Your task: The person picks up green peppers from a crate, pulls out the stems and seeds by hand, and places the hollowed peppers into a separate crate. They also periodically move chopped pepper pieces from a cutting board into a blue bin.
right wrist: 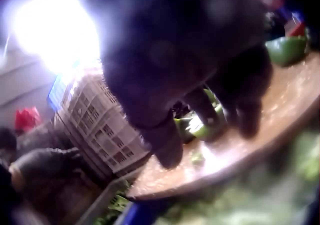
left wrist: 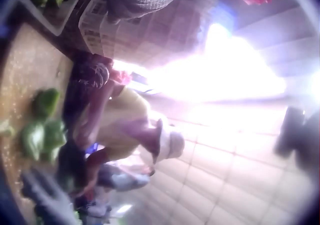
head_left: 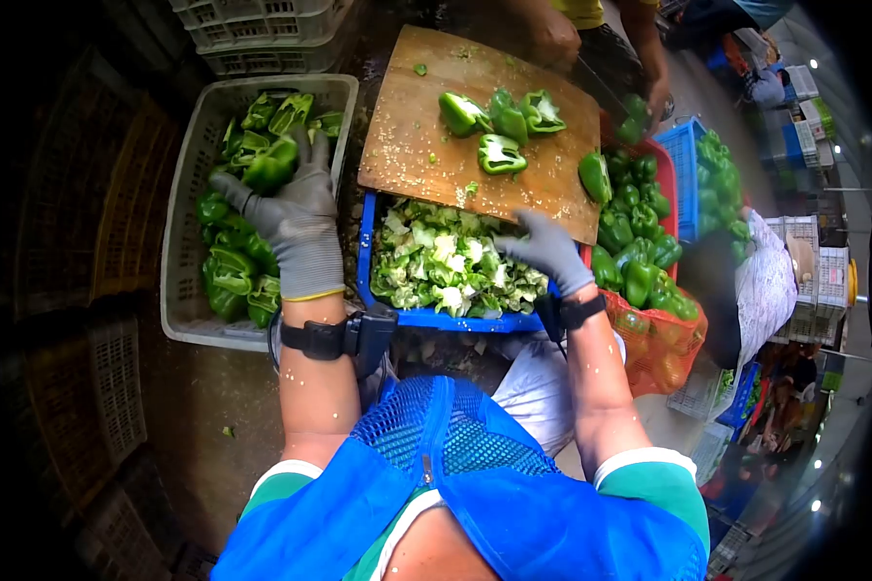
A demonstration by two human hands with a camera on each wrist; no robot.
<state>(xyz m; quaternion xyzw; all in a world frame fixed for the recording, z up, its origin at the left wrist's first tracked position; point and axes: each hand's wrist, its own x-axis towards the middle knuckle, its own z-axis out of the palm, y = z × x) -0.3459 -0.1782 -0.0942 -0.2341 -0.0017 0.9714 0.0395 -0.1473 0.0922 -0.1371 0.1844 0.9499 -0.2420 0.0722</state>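
Observation:
In the head view my left hand (head_left: 300,218), in a grey glove, is over the grey crate (head_left: 176,261) of cut green peppers (head_left: 231,271). Its fingers are extended and its thumb spread, beside a pepper piece (head_left: 271,167); whether they touch is unclear. My gloved right hand (head_left: 547,252) is at the lower edge of the wooden board (head_left: 397,116), fingers loosely spread, holding nothing visible. Several pepper pieces, one with its pale inside showing (head_left: 502,155), lie on the board among scattered seeds. Below the board, pale green scraps (head_left: 446,261) fill a blue-rimmed tray (head_left: 436,318).
A red container (head_left: 667,174) of whole peppers and an orange mesh bag (head_left: 664,349) stand at the right, a blue crate (head_left: 686,174) beyond. Across the board another person's hand (head_left: 555,41) shows. Stacked crates (head_left: 262,29) stand behind the grey crate.

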